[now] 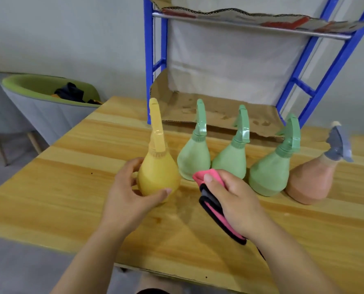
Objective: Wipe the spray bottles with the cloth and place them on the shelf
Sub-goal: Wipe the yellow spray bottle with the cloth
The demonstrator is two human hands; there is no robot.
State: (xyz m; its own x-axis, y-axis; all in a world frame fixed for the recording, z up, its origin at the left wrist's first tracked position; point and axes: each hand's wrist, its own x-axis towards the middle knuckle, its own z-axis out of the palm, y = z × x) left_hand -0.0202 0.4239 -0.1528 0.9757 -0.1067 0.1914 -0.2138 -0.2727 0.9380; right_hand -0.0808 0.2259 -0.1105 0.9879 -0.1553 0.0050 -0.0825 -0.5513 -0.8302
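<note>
Head view: left hand [127, 190] is gripping the yellow spray bottle [158, 166] standing on the table [70, 198]; right hand [232, 200] is clutching the folded pink cloth [212, 206] beside it.

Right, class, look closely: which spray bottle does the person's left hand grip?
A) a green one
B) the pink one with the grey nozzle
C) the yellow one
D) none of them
C: the left hand curls its thumb and fingers round the yellow bottle, while the right hand holds the pink cloth.
</note>
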